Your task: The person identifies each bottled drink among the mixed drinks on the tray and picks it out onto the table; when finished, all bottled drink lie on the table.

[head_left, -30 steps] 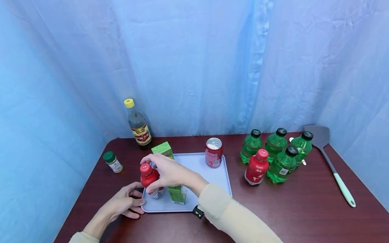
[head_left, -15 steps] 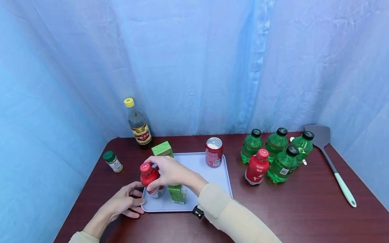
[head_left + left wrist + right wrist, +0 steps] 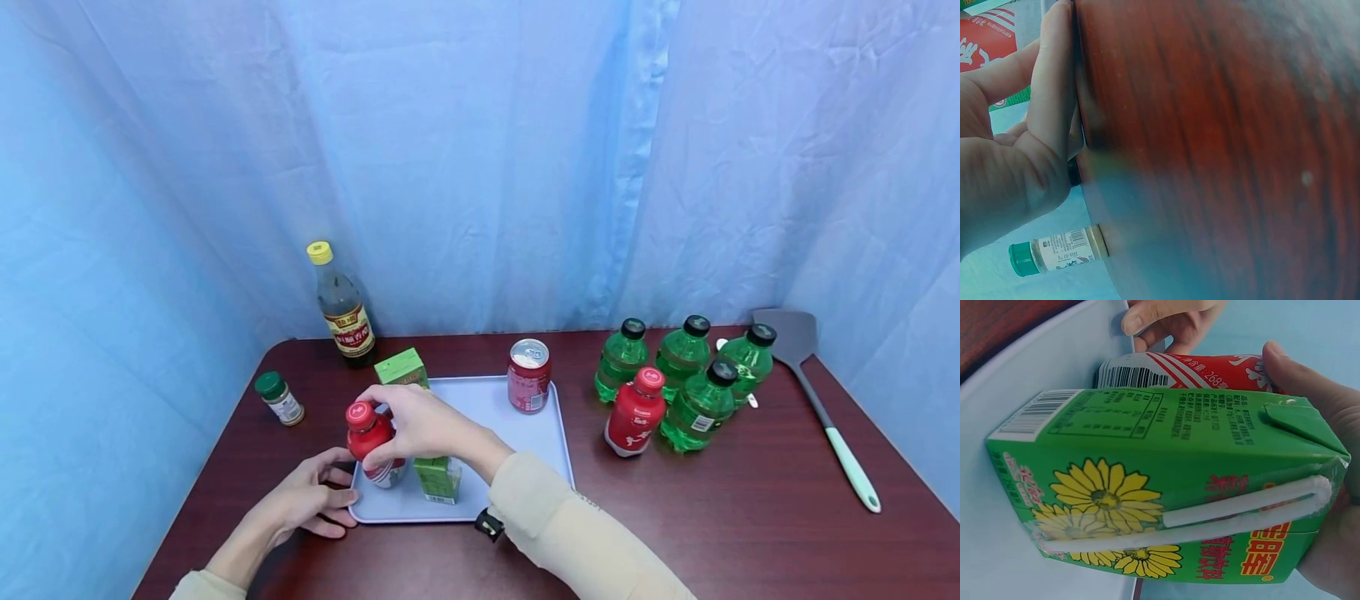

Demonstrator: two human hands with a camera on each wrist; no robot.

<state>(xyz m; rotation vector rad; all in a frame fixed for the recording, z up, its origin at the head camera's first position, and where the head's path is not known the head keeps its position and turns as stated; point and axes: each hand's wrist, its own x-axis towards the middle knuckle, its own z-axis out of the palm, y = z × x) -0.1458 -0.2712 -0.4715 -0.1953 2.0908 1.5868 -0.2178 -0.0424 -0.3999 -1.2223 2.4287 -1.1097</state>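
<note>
My right hand grips a red-capped drink bottle standing upright at the left of a pale tray. Thumb and fingers lie on opposite sides of the bottle. In the right wrist view, a green drink carton with yellow flowers and a wrapped straw fills the foreground, partly covering the red bottle. My left hand rests at the tray's front left corner, its loosely extended fingers touching the rim. A second green carton stands behind my right hand, and a red can is at the tray's back right.
Right of the tray stand another red bottle and several green bottles. A spatula lies at the far right. A yellow-capped sauce bottle stands at back left, with a green-lidded spice jar in front.
Over the last second my right fingers settle slightly on the red bottle. The bottle, the tray and my left hand stay in nearly the same place.
</note>
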